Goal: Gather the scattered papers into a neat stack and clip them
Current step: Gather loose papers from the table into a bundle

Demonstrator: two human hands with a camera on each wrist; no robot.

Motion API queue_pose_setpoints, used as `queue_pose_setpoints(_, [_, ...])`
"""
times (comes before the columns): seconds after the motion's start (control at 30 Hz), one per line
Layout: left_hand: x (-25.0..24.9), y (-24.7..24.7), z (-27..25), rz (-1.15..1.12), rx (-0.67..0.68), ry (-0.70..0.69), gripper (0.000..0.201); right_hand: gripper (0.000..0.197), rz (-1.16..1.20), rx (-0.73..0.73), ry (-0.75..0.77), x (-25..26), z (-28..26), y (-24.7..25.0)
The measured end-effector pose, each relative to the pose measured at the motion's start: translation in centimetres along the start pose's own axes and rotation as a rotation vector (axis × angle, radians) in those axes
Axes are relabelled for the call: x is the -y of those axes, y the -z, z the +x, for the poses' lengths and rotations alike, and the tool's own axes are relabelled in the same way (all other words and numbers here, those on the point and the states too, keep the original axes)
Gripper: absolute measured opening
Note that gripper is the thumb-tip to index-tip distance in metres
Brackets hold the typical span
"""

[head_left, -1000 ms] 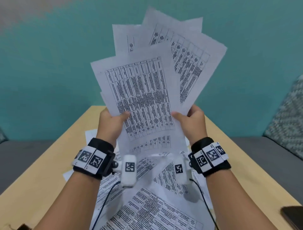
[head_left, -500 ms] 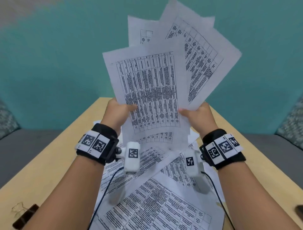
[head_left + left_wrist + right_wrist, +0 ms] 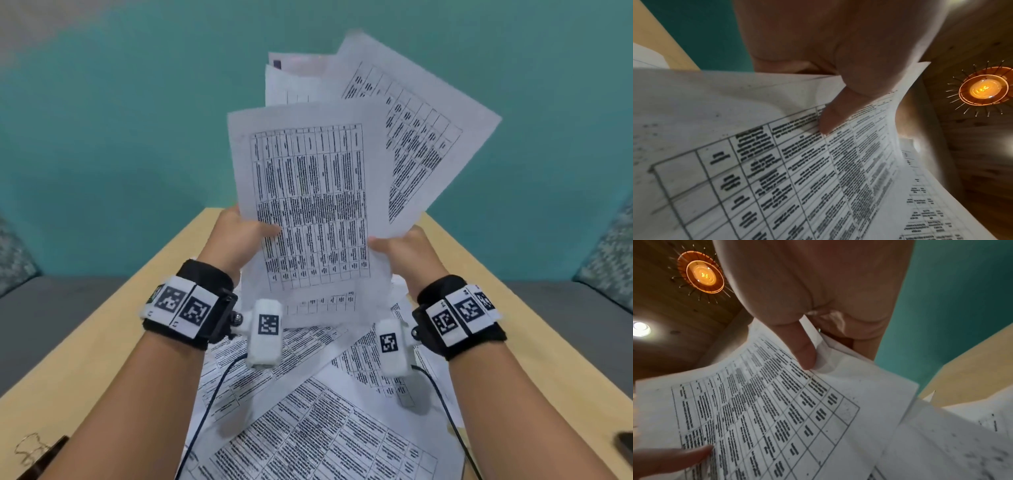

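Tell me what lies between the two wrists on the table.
Head view: printed white table sheets lie scattered on the tan wooden table between both wrists, beneath the two white wrist cameras.

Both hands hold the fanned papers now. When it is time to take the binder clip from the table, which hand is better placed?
Probably the left hand. The black binder clip with wire handles lies at the near-left edge of the light wooden table, on that hand's side. The right hand could keep its grip on the white printed papers.
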State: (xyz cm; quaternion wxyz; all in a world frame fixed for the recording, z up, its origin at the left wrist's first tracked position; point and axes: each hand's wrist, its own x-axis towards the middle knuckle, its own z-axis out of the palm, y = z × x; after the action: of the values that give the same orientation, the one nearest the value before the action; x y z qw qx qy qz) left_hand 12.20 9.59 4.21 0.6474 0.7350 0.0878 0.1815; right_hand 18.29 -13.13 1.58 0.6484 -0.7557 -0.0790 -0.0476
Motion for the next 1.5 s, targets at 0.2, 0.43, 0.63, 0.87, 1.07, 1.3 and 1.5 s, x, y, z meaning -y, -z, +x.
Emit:
queue_pose_setpoints(0.2, [-0.5,0.4,-0.3,-0.015,-0.062,-0.123,0.028,0.021,0.101,-0.013,0.073,0.8,-0.3,0.8])
queue_pose_setpoints(0.43, [-1.3,1.3,-0.4,-0.037,-0.171,-0.197,0.023,0.014,0.236,-0.003,0.071,0.9,0.1,1.7])
queue_pose_setpoints(0.63, [-1.0,2.8,0.9,-0.224,-0.425,-0.143,0.028,0.048,0.381,-0.039,-0.094,0.5,0.0,1.3])
queue_pose_setpoints(0.87, [-0.8,1.4,1.2,-0.483,-0.501,-0.044,0.05,0.066,0.78,0.3,-0.244,0.9,-2.2,-3.4])
queue_pose_setpoints(1.07, [-0.2,-1.1,0.3,-0.517,-0.3,0.006,0.075,0.054,0.638,0.147,-0.324,0.3,-2.1,-4.4])
queue_pose_setpoints(1.3, [-1.0,1.1,-0.1,-0.715,-0.121,0.043,0.051,0.047,0.615,0.067,-0.235,-0.1,-0.6,-0.4])
queue_pose_setpoints(1.5, [-1.6,-0.8,-1.8,-0.696,0.041,0.082,0.005,0.057,0.727,0.16,-0.3,0.2,-0.7,-1.3])
